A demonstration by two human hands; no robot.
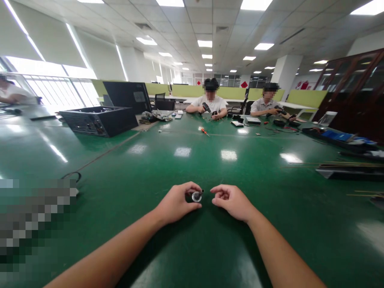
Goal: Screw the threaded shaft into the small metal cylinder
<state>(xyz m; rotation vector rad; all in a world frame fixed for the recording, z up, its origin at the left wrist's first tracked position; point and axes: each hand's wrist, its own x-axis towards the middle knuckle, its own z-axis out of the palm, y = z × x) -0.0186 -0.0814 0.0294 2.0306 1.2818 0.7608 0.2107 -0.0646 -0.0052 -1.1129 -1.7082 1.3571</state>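
Observation:
My left hand (pixel 179 203) is closed around a small round part (pixel 197 196) with a pale silvery rim and a dark middle; its exact kind is too small to make out. A short dark tip sticks out of it toward the right. Just across a narrow gap, my right hand (pixel 232 203) has its fingers bent and its thumb apart from the index finger, with nothing visible between them. Both hands are low over the green table (pixel 192 168).
A black computer case (pixel 102 120) stands at the far left. An orange screwdriver (pixel 205 131) lies mid-table. Across the table, one person (pixel 210 102) holds a power drill (pixel 206 107); another person (pixel 267 104) works beside them. Dark trays (pixel 351 172) line the right side.

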